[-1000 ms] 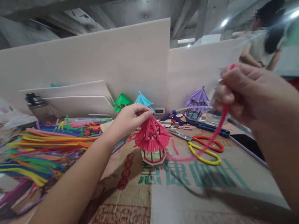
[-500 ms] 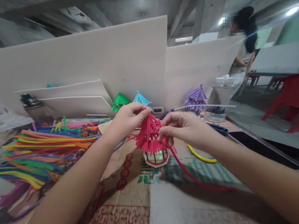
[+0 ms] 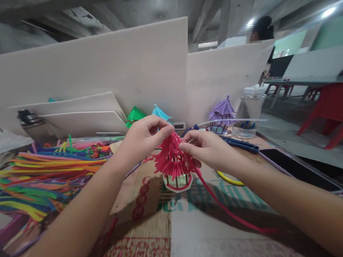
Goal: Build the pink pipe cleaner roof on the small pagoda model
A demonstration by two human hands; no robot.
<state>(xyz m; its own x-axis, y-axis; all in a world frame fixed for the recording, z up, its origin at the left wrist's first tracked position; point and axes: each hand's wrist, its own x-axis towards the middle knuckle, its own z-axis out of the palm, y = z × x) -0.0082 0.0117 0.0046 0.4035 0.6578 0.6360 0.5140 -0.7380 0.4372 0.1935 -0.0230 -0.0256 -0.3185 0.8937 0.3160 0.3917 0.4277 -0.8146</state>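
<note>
A small model pavilion [image 3: 171,161] with a tiered, fringed red roof stands upright on a pale, many-sided base with dark posts. My left hand [image 3: 150,134] is closed at the roof's peak, thumb and finger pinching the tip. At the roof's right side my right hand [image 3: 202,145] is closed in a pinch beside the upper tier. A long red pipe cleaner [image 3: 224,208] trails from under this hand, down and right across the board. The exact spot where the right fingertips grip it is hidden.
Green [image 3: 135,115], blue [image 3: 160,113] and purple model pavilions [image 3: 221,111] stand behind. Loose coloured pipe cleaners [image 3: 53,164] pile up at left. On the right are a clear bottle [image 3: 249,113], blue-handled pliers [image 3: 241,144] and a phone [image 3: 299,170]. White boards [image 3: 141,66] rise behind.
My right hand has shifted slightly up along the roof's side, its fingertips now nearer the upper tier. The left hand keeps its pinch on the peak. The view has turned slightly.
</note>
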